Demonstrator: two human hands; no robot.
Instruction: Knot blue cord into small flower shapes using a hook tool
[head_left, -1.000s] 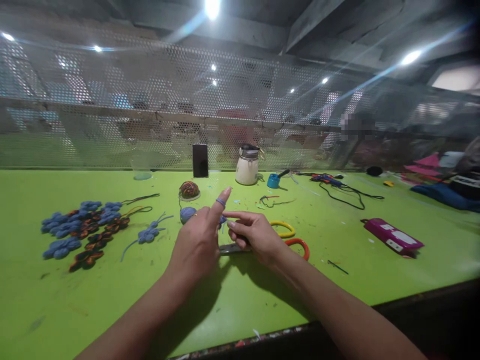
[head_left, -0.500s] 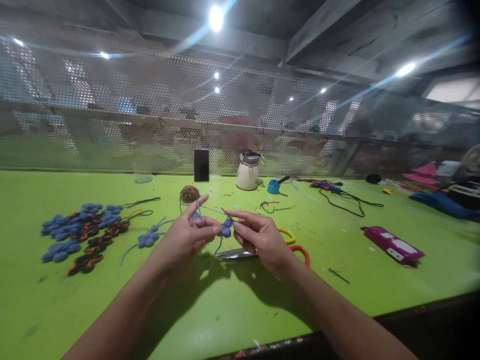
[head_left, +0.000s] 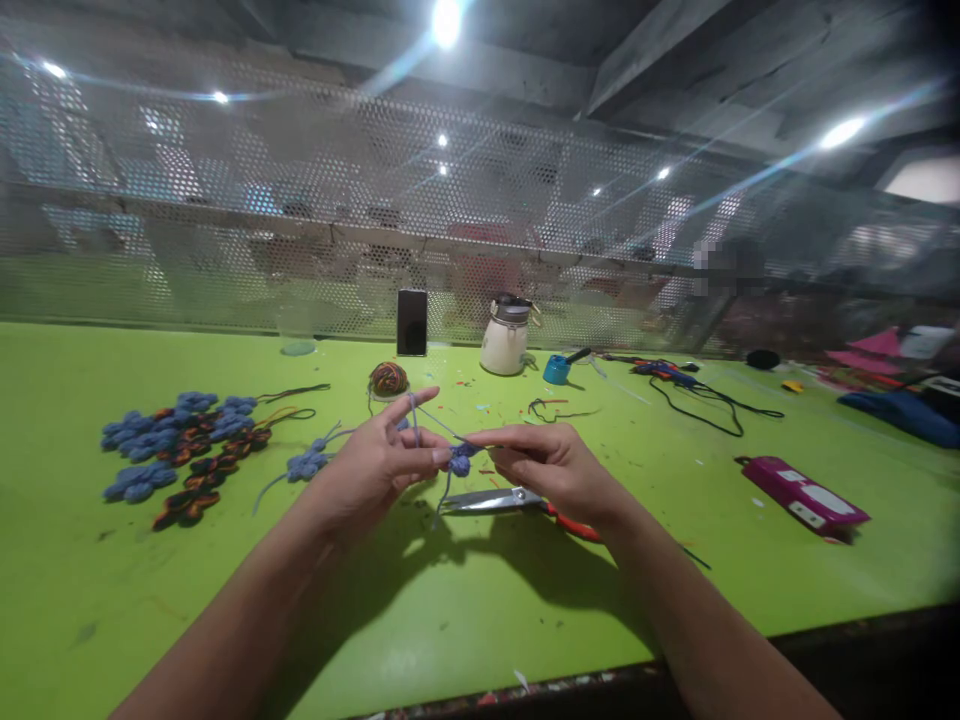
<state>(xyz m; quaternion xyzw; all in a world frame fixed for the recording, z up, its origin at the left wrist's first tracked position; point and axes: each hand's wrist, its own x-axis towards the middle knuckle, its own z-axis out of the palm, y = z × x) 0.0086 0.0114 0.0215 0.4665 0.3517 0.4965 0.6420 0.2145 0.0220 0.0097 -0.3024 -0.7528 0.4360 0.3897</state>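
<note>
A small blue-purple crochet piece [head_left: 460, 459] is pinched between the thumb and fingers of my left hand [head_left: 390, 452], whose index finger is raised with blue yarn looped round it. My right hand [head_left: 551, 462] is closed on a thin crochet hook [head_left: 491, 447], its tip at the piece. A yarn tail hangs below the piece. Scissors [head_left: 491, 499] with a red handle lie on the table under my right hand, which hides part of them. Left of my left hand lies a blue crochet flower [head_left: 306, 462] with loose tails.
Several blue flowers [head_left: 140, 481] and dark-orange ones [head_left: 196, 497] lie left on the green table [head_left: 420, 640]. Behind stand a yarn ball [head_left: 388, 379], phone [head_left: 412, 323], white jug [head_left: 504, 345] and blue pot [head_left: 556, 370]. Right are a glue gun [head_left: 664, 372] and magenta box [head_left: 804, 494].
My right hand has moved slightly right, away from the crochet piece, and now covers the scissors' yellow handle. The whole view has shifted a little.
</note>
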